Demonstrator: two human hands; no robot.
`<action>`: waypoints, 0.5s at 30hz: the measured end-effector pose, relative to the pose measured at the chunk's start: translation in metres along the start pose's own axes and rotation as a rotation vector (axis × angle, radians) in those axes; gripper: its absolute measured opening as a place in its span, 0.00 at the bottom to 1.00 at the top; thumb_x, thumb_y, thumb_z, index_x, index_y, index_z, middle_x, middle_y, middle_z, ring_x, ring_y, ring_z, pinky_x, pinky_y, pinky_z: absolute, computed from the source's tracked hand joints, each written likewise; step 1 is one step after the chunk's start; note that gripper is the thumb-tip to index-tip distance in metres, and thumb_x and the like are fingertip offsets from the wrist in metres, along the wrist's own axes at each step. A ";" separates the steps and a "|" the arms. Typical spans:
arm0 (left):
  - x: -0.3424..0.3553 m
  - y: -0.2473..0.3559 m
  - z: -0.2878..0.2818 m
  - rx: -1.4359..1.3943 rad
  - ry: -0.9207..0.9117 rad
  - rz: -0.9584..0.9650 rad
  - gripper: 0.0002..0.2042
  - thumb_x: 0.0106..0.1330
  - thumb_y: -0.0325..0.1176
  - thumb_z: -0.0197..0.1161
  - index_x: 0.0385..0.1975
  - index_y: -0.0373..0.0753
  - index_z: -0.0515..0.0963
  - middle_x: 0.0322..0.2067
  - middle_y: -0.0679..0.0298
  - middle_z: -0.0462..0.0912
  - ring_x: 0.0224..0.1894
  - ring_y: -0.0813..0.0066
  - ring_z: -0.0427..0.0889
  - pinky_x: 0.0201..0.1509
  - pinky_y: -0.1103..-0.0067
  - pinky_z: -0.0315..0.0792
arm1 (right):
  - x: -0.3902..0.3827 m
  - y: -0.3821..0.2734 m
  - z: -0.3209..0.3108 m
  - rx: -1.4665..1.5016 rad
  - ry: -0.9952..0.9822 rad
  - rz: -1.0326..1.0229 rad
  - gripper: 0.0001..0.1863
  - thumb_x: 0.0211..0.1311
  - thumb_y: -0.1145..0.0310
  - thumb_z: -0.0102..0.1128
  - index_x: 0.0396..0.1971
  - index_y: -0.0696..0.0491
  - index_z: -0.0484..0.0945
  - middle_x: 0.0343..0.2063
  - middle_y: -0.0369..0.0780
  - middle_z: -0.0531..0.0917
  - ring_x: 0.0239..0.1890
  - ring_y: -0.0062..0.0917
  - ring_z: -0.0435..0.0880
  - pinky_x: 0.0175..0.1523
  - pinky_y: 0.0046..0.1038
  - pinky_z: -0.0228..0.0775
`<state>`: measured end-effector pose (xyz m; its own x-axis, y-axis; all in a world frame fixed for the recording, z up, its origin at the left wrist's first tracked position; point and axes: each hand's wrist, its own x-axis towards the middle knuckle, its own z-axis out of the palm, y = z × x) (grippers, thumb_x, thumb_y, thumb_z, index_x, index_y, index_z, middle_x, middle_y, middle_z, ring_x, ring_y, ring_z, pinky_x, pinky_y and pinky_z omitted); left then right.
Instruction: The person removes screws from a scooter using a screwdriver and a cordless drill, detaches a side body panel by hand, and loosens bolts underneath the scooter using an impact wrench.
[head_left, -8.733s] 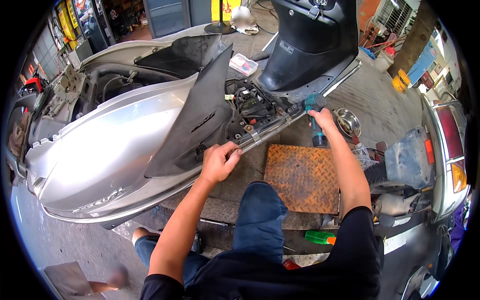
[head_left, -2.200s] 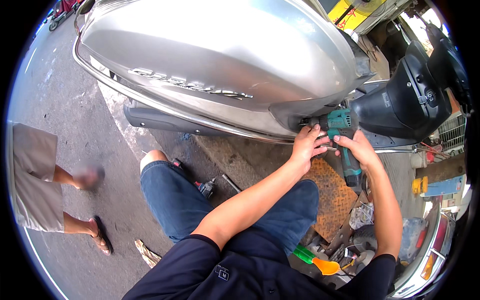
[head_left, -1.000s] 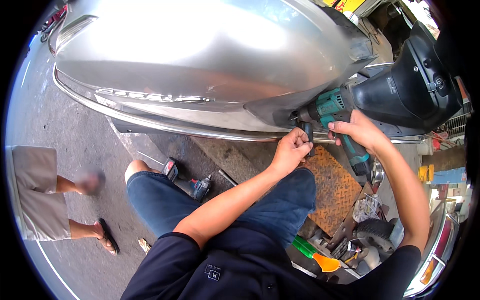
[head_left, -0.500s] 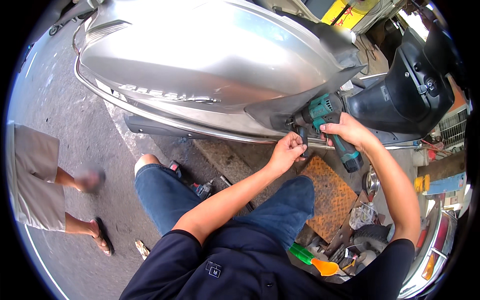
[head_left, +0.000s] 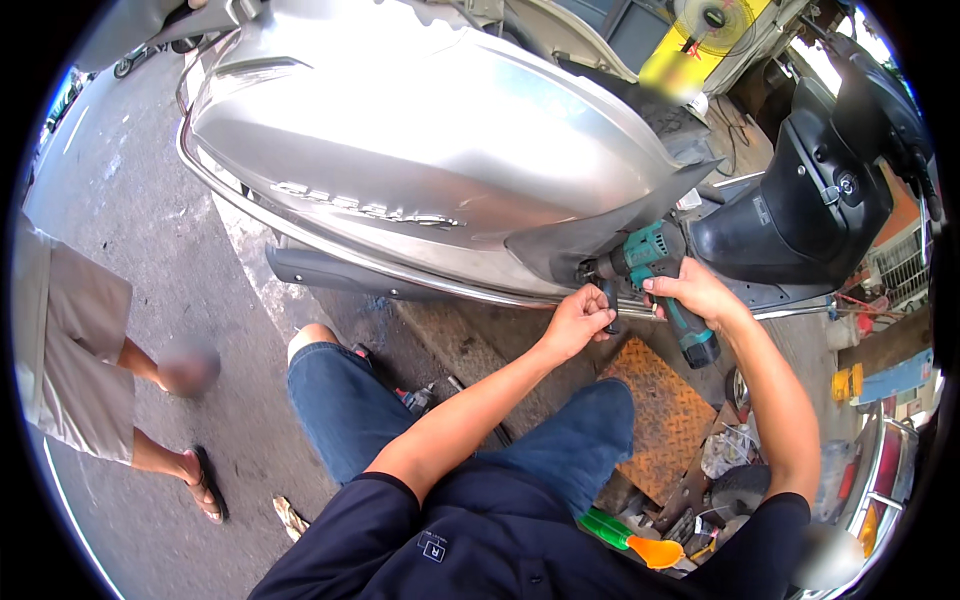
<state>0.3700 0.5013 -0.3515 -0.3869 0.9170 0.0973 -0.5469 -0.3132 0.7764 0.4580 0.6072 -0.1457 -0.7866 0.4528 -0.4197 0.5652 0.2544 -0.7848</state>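
A silver scooter [head_left: 430,140] lies across the view in front of me. My right hand [head_left: 700,294] is closed around the grip of a teal and black cordless impact driver [head_left: 652,250]. Its nose points left, at a small dark fitting [head_left: 587,270] low on the scooter's side panel; whether the tip touches it I cannot tell. Just below that fitting, my left hand [head_left: 580,322] pinches a short black peg-like part [head_left: 611,296] between thumb and fingers. The upper end of this part reaches up beside the driver's nose.
At left stands a person in beige shorts [head_left: 85,350] and sandals. A rusty checker plate [head_left: 665,420] lies by my right knee, near a green and orange funnel-like thing [head_left: 645,548]. Another power tool [head_left: 418,398] rests on the ground between my legs. A chrome rail [head_left: 400,275] skirts the scooter.
The whole view has shifted a little, so the scooter and ground sit slightly lower and further right. Both hands keep their hold and their place against the scooter.
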 end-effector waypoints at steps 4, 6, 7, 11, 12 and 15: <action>-0.012 0.005 -0.001 0.165 0.091 0.020 0.07 0.63 0.26 0.62 0.35 0.37 0.70 0.21 0.70 0.74 0.22 0.83 0.75 0.28 0.82 0.75 | -0.008 0.018 -0.001 0.059 0.010 -0.039 0.12 0.57 0.66 0.64 0.36 0.57 0.77 0.25 0.37 0.81 0.22 0.19 0.77 0.30 0.22 0.71; -0.021 0.015 -0.006 0.257 0.156 0.057 0.08 0.62 0.26 0.61 0.40 0.35 0.72 0.23 0.68 0.75 0.25 0.84 0.75 0.29 0.82 0.73 | -0.016 0.035 -0.004 0.142 0.018 -0.098 0.15 0.57 0.66 0.65 0.41 0.56 0.76 0.29 0.37 0.80 0.25 0.19 0.77 0.30 0.23 0.71; -0.025 0.025 -0.012 0.507 0.163 0.126 0.10 0.61 0.25 0.61 0.41 0.35 0.72 0.24 0.66 0.75 0.25 0.81 0.75 0.30 0.80 0.73 | -0.020 0.044 -0.006 0.118 0.038 -0.121 0.15 0.57 0.65 0.65 0.40 0.57 0.76 0.30 0.37 0.81 0.27 0.19 0.77 0.32 0.22 0.72; -0.016 0.097 -0.006 1.346 0.037 0.418 0.16 0.56 0.27 0.62 0.46 0.35 0.74 0.31 0.54 0.78 0.32 0.57 0.81 0.38 0.68 0.75 | -0.030 0.073 0.005 0.313 0.079 -0.226 0.17 0.59 0.64 0.65 0.43 0.57 0.75 0.33 0.38 0.81 0.30 0.19 0.78 0.34 0.22 0.73; -0.004 0.098 -0.012 1.555 -0.051 0.476 0.14 0.57 0.29 0.60 0.43 0.35 0.76 0.36 0.52 0.81 0.35 0.54 0.83 0.38 0.66 0.77 | -0.031 0.081 0.008 0.321 0.077 -0.230 0.17 0.59 0.64 0.65 0.43 0.57 0.75 0.33 0.38 0.81 0.30 0.19 0.78 0.34 0.22 0.73; 0.025 0.093 -0.014 1.981 -0.218 0.206 0.12 0.56 0.29 0.58 0.41 0.35 0.77 0.38 0.50 0.82 0.36 0.54 0.84 0.38 0.67 0.78 | -0.038 0.108 0.031 0.413 0.225 -0.280 0.17 0.58 0.67 0.66 0.44 0.59 0.76 0.33 0.39 0.82 0.30 0.19 0.79 0.34 0.22 0.74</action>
<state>0.2986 0.4912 -0.2856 -0.1616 0.9666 0.1991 0.9700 0.1184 0.2121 0.5410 0.5914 -0.2285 -0.7946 0.5994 -0.0966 0.1616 0.0554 -0.9853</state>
